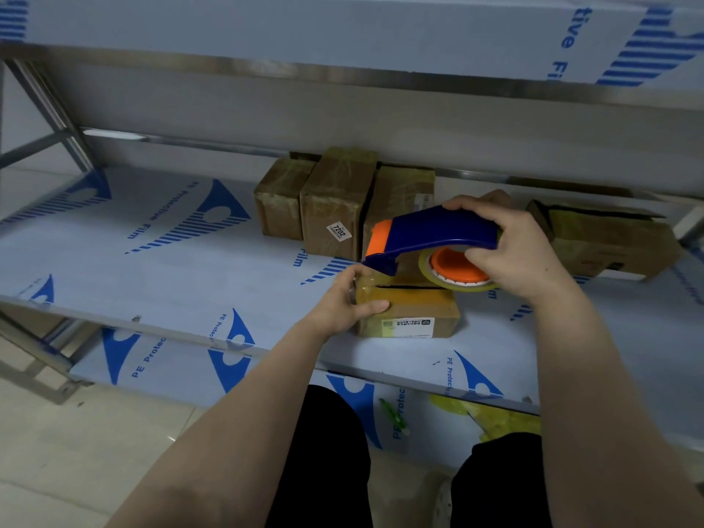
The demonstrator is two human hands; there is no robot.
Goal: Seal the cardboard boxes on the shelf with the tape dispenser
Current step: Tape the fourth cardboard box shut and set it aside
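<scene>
A small cardboard box (415, 310) lies near the front of the shelf (152, 261), its top flaps parted by a dark slit. My left hand (343, 302) grips the box's left end, thumb on the front face. My right hand (510, 249) holds the blue and orange tape dispenser (430, 234) by its handle, above the box. The dispenser's nose touches the box's top left edge. Its roll of clear tape (457, 274) hangs over the right part of the box.
Three taped boxes (331, 207) stand together at the back of the shelf. A larger box (609, 242) with a loose flap lies at the right. An upper shelf (343, 40) overhangs. Yellow plastic scraps (491, 417) lie on the lower shelf.
</scene>
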